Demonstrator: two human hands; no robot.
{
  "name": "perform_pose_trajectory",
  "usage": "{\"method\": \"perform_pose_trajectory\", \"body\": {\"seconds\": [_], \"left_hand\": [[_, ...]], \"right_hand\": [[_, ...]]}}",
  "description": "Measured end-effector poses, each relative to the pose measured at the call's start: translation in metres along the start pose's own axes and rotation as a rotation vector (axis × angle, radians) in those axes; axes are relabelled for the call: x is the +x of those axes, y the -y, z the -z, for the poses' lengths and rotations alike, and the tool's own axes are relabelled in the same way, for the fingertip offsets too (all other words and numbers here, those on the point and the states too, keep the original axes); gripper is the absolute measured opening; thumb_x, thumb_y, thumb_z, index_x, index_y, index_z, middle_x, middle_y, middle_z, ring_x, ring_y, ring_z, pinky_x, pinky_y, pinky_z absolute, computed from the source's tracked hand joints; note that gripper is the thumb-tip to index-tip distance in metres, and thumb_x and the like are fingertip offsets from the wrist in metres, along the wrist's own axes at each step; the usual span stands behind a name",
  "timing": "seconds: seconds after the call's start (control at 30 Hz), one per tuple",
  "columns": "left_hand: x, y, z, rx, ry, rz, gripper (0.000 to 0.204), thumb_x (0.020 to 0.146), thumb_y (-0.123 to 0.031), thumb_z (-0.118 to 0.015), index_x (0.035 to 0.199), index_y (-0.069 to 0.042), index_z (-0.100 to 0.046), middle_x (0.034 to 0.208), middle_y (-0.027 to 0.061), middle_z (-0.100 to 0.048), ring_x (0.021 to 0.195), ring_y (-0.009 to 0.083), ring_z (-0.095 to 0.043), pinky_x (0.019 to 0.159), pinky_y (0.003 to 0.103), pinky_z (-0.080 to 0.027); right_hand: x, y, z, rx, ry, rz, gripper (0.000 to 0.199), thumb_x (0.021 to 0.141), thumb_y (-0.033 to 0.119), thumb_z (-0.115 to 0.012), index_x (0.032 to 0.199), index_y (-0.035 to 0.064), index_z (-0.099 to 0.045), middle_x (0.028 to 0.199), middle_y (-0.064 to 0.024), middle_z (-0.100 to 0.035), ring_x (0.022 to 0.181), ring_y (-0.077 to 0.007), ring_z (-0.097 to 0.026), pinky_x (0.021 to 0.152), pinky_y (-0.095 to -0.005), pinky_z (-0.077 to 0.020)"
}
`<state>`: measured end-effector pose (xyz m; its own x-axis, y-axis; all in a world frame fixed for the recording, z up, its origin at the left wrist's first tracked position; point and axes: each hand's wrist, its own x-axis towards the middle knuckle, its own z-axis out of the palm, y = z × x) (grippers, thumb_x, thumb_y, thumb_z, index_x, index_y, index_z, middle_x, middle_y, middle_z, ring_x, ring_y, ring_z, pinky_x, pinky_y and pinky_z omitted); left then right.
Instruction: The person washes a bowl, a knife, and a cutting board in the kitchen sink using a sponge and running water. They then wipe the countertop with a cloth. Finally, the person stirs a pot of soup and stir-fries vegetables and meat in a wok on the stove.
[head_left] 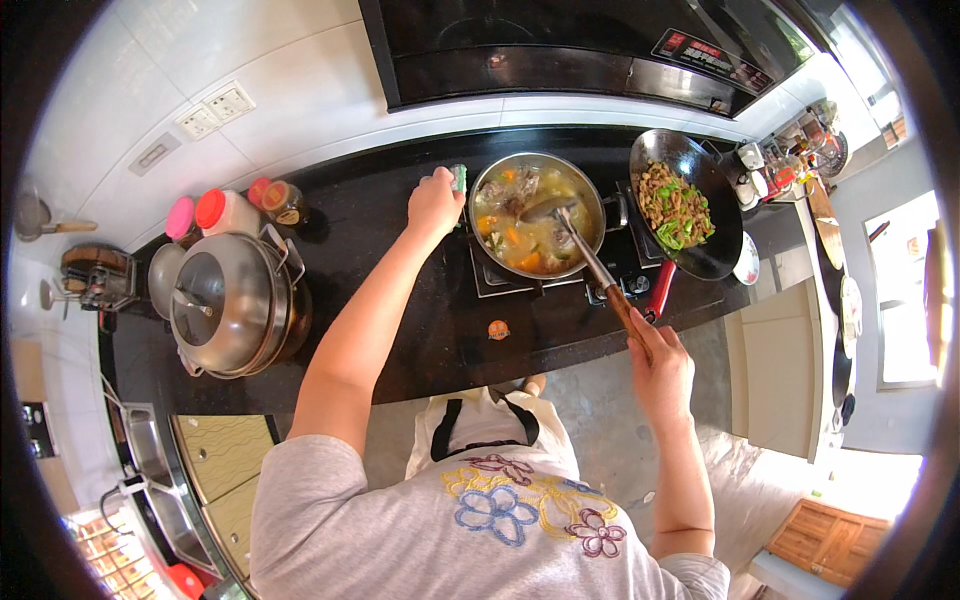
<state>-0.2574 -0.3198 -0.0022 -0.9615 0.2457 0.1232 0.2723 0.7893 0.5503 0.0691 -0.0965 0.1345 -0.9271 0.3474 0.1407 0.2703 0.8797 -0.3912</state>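
We hold a ladle (595,262) in a steel pot (599,215) of soup (530,237), upper centre.
On the bench (420,335), a lidded steamer (225,310) stands at left; our left hand (436,206) curls around something green (459,178) beside the pot; our right hand (661,375), right of centre, grips the ladle; a wok (724,215) sits upper right.

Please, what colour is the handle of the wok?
The wok's handle is red, seen best in the head view.
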Motion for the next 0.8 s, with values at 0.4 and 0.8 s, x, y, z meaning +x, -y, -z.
{"method": "perform_pose_trajectory", "body": {"seconds": [0.4,0.8], "left_hand": [[0.000,-0.006,0.003,0.001,0.013,0.008,0.033,0.083,-0.019,-0.068,0.110,-0.005,-0.057,0.100,0.0227,-0.063,0.087,0.0400,-0.065,0.076,0.048,-0.054],[0.000,-0.007,0.001,0.004,0.000,0.016,0.032,0.082,-0.020,-0.068,0.108,-0.006,-0.056,0.097,0.0218,-0.063,0.084,0.0393,-0.066,0.073,0.048,-0.054]], "right_hand": [[0.043,0.001,-0.024,-0.218,-0.057,0.231,0.045,0.085,0.014,-0.068,0.128,0.0236,-0.062,0.081,-0.0052,-0.056,0.064,-0.0255,-0.062,0.057,-0.0384,-0.0536],[-0.016,-0.050,0.004,-0.155,-0.047,0.178,0.042,0.084,0.011,-0.069,0.125,0.0198,-0.065,0.079,-0.0056,-0.055,0.061,-0.0256,-0.061,0.055,-0.0378,-0.0515]]}}
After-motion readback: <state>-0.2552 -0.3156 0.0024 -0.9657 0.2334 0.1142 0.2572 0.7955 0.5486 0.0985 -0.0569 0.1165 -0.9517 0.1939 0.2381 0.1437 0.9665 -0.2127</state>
